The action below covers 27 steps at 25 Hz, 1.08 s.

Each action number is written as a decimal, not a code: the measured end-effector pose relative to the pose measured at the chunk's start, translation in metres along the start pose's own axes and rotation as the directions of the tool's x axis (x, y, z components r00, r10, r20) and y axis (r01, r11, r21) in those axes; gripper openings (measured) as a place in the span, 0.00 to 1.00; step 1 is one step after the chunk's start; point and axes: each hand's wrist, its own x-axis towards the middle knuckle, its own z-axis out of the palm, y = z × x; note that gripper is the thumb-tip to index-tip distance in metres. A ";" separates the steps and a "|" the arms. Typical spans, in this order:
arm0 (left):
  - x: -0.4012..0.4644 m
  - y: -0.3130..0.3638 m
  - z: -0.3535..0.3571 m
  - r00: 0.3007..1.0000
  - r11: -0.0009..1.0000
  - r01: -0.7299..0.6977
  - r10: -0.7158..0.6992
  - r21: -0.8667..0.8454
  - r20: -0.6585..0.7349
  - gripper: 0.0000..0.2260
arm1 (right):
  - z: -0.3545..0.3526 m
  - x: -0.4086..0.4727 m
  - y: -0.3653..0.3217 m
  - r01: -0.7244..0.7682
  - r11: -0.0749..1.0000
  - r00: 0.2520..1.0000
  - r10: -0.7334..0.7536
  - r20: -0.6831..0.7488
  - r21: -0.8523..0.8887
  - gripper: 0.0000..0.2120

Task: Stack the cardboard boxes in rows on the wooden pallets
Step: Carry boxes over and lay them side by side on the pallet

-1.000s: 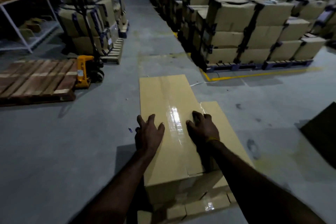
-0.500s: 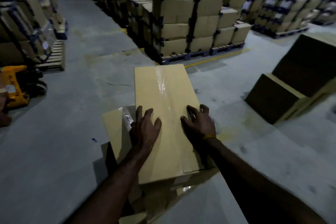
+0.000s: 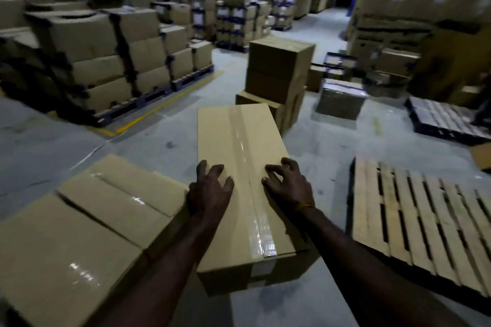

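The step in hand looks like the carry: a long tan cardboard box sealed with a strip of clear tape [image 3: 240,167] is out in front of the person at about waist height, lengthwise away from the body, over the grey concrete floor [image 3: 53,141]. It sits between a cluster of flat tan cardboard boxes [image 3: 87,223] to the left and a bare, pale slatted wooden pallet [image 3: 414,220] lying on the floor just to the right. What carries its weight from below is hidden, so whether it is held up or resting on something cannot be told. The left hand [image 3: 210,194] lies flat on the lid left of the tape, fingers [image 3: 215,171] straight and spread, pressing rather than gripping. The right hand [image 3: 288,184] is on the lid right of the tape, its fingers [image 3: 273,168] arched and splayed with the tips touching the cardboard; they clasp nothing. By my reading the next move calls for swinging the box to the right and lowering it onto the pallet, set square against an edge so that a first row can begin. With both hands only on top, a surer hold at the sides or underneath would probably be needed first, or the box may slip.
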 end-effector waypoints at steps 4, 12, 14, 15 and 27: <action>-0.061 0.097 0.071 0.984 0.990 -0.140 0.143 -0.034 0.108 0.20 | -0.077 -0.051 0.115 -0.158 0.987 0.983 0.159 -0.088 0.010 0.20; -0.169 0.272 0.189 0.817 0.891 -0.434 0.453 -0.136 0.356 0.23 | -0.207 -0.155 0.296 -0.458 0.889 0.858 0.446 -0.256 0.014 0.20; -0.188 0.312 0.216 0.759 0.858 -0.483 0.511 -0.175 0.403 0.23 | -0.233 -0.173 0.333 -0.517 0.855 0.810 0.504 -0.299 0.041 0.20; -0.198 0.331 0.229 0.732 0.842 -0.503 0.536 -0.197 0.421 0.23 | -0.244 -0.180 0.353 -0.543 0.838 0.788 0.529 -0.316 0.050 0.20; -0.228 0.532 0.418 0.551 0.749 -0.576 0.651 -0.326 0.522 0.22 | -0.343 -0.144 0.577 -0.691 0.718 0.649 0.669 -0.362 0.088 0.21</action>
